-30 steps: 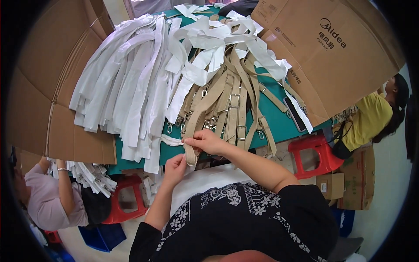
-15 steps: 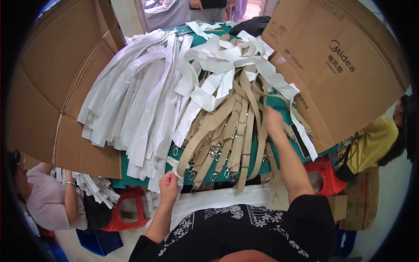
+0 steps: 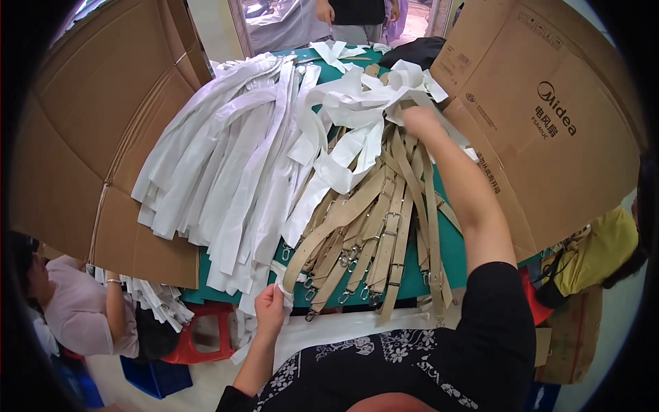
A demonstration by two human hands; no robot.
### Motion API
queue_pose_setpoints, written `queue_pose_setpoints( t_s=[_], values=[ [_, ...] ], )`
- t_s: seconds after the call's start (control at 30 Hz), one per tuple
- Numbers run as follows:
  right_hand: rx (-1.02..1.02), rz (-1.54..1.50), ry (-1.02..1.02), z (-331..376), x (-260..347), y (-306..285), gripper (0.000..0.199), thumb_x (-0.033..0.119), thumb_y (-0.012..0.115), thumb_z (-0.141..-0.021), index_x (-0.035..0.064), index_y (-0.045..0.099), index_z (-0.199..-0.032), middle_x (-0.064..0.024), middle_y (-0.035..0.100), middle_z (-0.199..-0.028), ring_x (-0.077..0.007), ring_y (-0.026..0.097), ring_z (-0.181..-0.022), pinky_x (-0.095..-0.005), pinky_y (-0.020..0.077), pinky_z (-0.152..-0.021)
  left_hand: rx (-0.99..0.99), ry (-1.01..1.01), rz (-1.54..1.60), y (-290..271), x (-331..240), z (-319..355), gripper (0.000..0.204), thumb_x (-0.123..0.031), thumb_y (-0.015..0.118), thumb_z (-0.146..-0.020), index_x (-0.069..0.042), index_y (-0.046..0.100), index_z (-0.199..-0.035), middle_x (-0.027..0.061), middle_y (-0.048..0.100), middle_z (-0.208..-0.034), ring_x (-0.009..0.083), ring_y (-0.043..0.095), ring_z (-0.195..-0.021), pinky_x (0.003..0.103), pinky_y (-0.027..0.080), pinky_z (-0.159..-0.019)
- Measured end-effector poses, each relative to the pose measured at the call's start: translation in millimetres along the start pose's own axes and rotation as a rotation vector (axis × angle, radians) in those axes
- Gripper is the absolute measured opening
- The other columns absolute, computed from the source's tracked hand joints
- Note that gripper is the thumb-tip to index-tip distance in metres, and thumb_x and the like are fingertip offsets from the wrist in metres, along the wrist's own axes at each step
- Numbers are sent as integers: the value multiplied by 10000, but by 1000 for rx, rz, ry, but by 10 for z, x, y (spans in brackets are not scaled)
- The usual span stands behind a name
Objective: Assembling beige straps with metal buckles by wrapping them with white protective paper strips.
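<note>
My left hand is closed in a pinch on a white wrapping strip at the table's near edge. One end of a tan strap curves down to that strip. My right hand reaches to the far end of the pile of tan straps, its fingers curled in beside crumpled white strips. Whatever those fingers hold is hidden. Metal buckles and snap hooks show on the straps, most hooks at the near ends. To the left lies a thick bundle of white-wrapped lengths.
Tall cardboard sheets stand at left and right of the green-covered table. People sit at both sides, and another person stands beyond the table. A red stool and a blue bin are at lower left.
My right hand has moved farther away from me, up along the straps to the white strips. The left hand keeps its pinch. The whole view has shifted slightly.
</note>
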State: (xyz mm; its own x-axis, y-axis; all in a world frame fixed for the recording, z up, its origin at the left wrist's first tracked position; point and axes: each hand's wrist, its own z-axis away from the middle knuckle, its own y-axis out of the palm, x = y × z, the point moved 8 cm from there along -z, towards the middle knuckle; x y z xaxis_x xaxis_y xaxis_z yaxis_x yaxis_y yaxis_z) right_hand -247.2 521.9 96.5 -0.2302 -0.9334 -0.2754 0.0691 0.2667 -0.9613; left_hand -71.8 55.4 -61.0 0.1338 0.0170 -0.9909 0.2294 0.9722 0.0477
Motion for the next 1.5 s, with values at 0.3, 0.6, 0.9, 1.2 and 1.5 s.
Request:
queue_pose_setpoints(
  t_s=[0.3, 0.6, 0.9, 1.2, 1.5],
  values=[
    [41, -570, -1124, 1589, 3063, -1091, 368, 208, 474, -833, 226, 444, -1200, -139, 606, -799, -297, 588, -732, -416, 449, -684, 22, -27, -49, 64, 21, 8, 261, -185, 448, -922, -4, 592, -800, -38, 547, -694, 19, 426, -601, 173, 338, -530],
    [113, -213, -89, 444, 482, -202, 258, 290, 551, -791, 78, 655, -895, -108, 642, -813, -258, 616, -744, -372, 492, -653, 86, 17, -86, 96, -31, 5, 245, -180, 467, -914, 13, 592, -828, -36, 556, -721, 24, 439, -649, 170, 353, -581],
    [621, -1789, -199, 2659, 2528, 245, 358, 296, 538, -861, 11, 562, -1077, -41, 614, -813, -90, 567, -771, -227, 461, -684, 67, 61, -60, 87, -174, 168, 213, -154, 497, -897, 21, 610, -850, -25, 573, -754, 39, 463, -675, 185, 374, -599],
    [132, -1750, -443, 2951, 2929, -227, 237, 206, 593, -825, 34, 626, -985, -91, 594, -966, -167, 569, -887, -281, 447, -775, 326, 126, -56, -154, -424, 270, 194, -138, 526, -875, 33, 618, -870, -22, 558, -736, 41, 427, -642, 189, 348, -577],
    [485, -2424, 58, 2655, 3018, 226, 390, 359, 406, -913, 92, 457, -1194, -74, 544, -1059, -167, 536, -903, -338, 428, -806, 209, 198, -193, -405, -265, 275, 199, -126, 511, -879, 48, 596, -835, -33, 534, -696, 30, 432, -627, 180, 350, -558]
  ],
)
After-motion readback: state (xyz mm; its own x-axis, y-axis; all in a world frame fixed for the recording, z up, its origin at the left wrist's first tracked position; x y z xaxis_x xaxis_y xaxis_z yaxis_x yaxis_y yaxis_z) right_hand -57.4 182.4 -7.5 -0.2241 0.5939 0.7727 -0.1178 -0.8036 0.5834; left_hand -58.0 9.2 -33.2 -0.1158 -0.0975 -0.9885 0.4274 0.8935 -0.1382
